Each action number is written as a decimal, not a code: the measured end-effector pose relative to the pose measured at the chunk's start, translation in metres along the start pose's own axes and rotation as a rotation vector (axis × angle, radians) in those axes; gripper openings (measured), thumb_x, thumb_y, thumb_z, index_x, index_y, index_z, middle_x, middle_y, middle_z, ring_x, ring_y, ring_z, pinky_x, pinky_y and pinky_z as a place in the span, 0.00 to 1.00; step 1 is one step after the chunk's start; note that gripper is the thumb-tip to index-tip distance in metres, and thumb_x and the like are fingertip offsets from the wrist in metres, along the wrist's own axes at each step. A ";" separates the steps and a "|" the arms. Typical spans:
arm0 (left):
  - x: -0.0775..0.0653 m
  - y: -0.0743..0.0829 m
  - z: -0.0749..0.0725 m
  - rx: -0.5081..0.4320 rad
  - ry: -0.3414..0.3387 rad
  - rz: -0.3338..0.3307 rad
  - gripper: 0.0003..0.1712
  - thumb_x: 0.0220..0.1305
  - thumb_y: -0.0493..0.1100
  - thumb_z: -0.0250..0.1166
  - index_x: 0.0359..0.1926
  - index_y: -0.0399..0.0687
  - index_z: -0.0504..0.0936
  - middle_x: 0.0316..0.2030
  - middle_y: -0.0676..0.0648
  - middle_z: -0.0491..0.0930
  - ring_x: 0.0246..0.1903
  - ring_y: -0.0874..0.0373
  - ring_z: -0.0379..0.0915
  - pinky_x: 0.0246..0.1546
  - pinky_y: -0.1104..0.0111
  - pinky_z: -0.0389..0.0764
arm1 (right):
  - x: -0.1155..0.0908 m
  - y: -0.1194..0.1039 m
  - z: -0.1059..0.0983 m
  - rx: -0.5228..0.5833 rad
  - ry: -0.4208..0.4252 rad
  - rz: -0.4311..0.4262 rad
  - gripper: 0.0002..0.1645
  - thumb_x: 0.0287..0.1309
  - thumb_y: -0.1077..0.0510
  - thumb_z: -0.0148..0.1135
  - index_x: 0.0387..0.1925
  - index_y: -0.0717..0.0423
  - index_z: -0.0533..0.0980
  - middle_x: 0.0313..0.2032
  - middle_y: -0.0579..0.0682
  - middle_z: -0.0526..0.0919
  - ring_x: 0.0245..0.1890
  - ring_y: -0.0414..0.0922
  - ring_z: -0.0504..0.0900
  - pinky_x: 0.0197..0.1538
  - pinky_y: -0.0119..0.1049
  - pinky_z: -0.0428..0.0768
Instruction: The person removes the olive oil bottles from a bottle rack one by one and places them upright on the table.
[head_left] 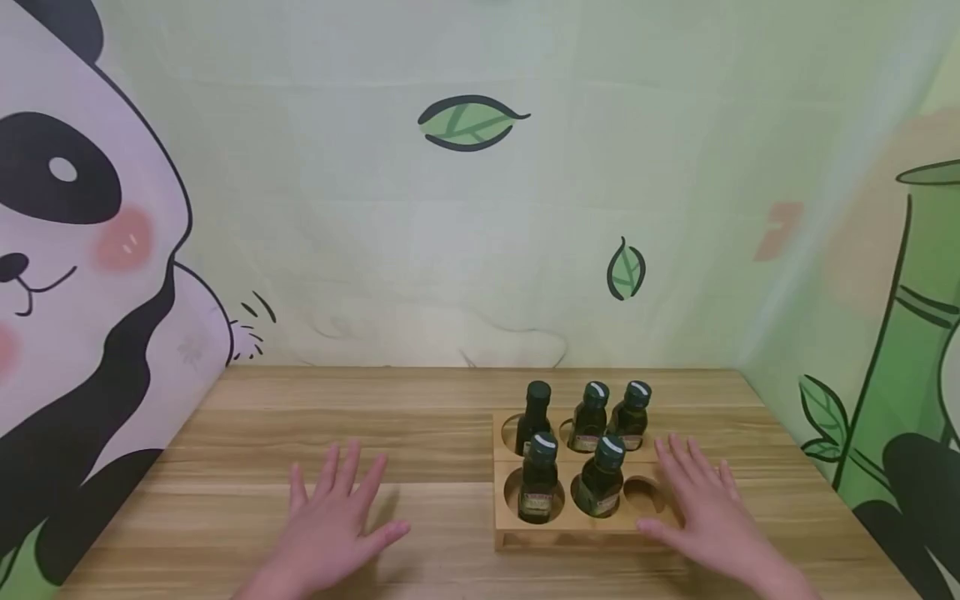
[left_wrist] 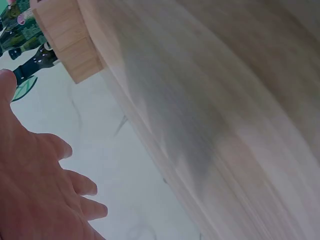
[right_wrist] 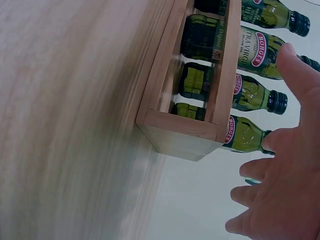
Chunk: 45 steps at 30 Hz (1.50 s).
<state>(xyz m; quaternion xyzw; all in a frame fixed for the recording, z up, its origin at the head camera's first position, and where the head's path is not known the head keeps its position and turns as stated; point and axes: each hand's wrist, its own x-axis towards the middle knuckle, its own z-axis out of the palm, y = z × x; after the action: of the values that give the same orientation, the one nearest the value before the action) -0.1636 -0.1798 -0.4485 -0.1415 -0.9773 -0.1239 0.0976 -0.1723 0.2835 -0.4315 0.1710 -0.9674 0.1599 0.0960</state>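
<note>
A two-tier wooden rack point(head_left: 570, 540) with round holes stands on the table, right of the middle. Several small dark green bottles with black caps sit in it, two in the front row, such as the front left bottle point(head_left: 538, 483); the front right hole point(head_left: 643, 495) has no bottle. Labels on the olive oil bottles point(right_wrist: 257, 50) read Borges in the right wrist view. My right hand point(head_left: 708, 521) is spread beside the rack's right end, its thumb over the front right corner. Fingers apart, my left hand point(head_left: 326, 525) hovers over the table left of the rack, holding nothing.
The wood-grain table point(head_left: 360, 400) ends at a cloth backdrop point(head_left: 337, 208) printed with a panda, leaves and bamboo. A slimmer bottle point(head_left: 537, 408) stands at the rack's back left.
</note>
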 end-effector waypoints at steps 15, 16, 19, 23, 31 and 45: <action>0.007 0.011 -0.004 -0.057 0.099 -0.005 0.54 0.59 0.77 0.57 0.72 0.42 0.65 0.72 0.32 0.57 0.71 0.34 0.48 0.61 0.27 0.40 | -0.004 0.007 -0.007 0.248 0.068 0.064 0.58 0.53 0.44 0.74 0.75 0.61 0.54 0.68 0.70 0.61 0.61 0.73 0.67 0.55 0.68 0.71; 0.008 0.012 -0.004 -0.065 0.111 -0.002 0.55 0.58 0.77 0.58 0.72 0.42 0.65 0.71 0.32 0.58 0.71 0.34 0.50 0.61 0.27 0.42 | -0.004 0.008 -0.007 0.262 0.066 0.067 0.58 0.53 0.45 0.74 0.75 0.61 0.54 0.68 0.71 0.62 0.60 0.73 0.68 0.54 0.65 0.74; 0.009 0.014 -0.004 -0.098 0.136 0.009 0.54 0.57 0.76 0.60 0.70 0.40 0.67 0.69 0.33 0.63 0.70 0.35 0.54 0.61 0.27 0.47 | -0.005 0.009 -0.006 0.325 0.049 0.083 0.57 0.52 0.47 0.75 0.74 0.64 0.56 0.67 0.73 0.63 0.58 0.72 0.71 0.49 0.58 0.80; 0.010 0.016 -0.003 -0.135 0.163 0.029 0.54 0.56 0.74 0.63 0.69 0.38 0.68 0.68 0.34 0.65 0.68 0.36 0.57 0.60 0.28 0.50 | -0.005 0.011 -0.004 0.405 0.020 0.125 0.55 0.52 0.49 0.76 0.72 0.68 0.57 0.66 0.74 0.63 0.57 0.71 0.72 0.47 0.53 0.82; 0.014 0.022 0.002 -0.286 0.176 0.052 0.53 0.53 0.69 0.70 0.68 0.36 0.68 0.67 0.33 0.67 0.65 0.34 0.62 0.62 0.37 0.62 | -0.006 0.018 0.000 0.489 -0.061 0.220 0.50 0.56 0.50 0.73 0.71 0.70 0.59 0.65 0.74 0.65 0.58 0.68 0.74 0.48 0.48 0.83; 0.023 0.050 0.007 -0.430 0.086 0.037 0.57 0.53 0.73 0.66 0.71 0.39 0.65 0.70 0.39 0.63 0.68 0.37 0.58 0.65 0.42 0.60 | -0.007 0.026 0.004 0.557 -0.104 0.227 0.45 0.58 0.54 0.71 0.70 0.66 0.62 0.64 0.73 0.67 0.55 0.66 0.76 0.49 0.52 0.82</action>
<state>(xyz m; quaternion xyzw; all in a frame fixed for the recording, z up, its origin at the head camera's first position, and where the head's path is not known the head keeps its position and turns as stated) -0.1715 -0.1253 -0.4389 -0.1715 -0.9205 -0.3338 0.1089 -0.1762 0.3074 -0.4441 0.0893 -0.9030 0.4196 -0.0224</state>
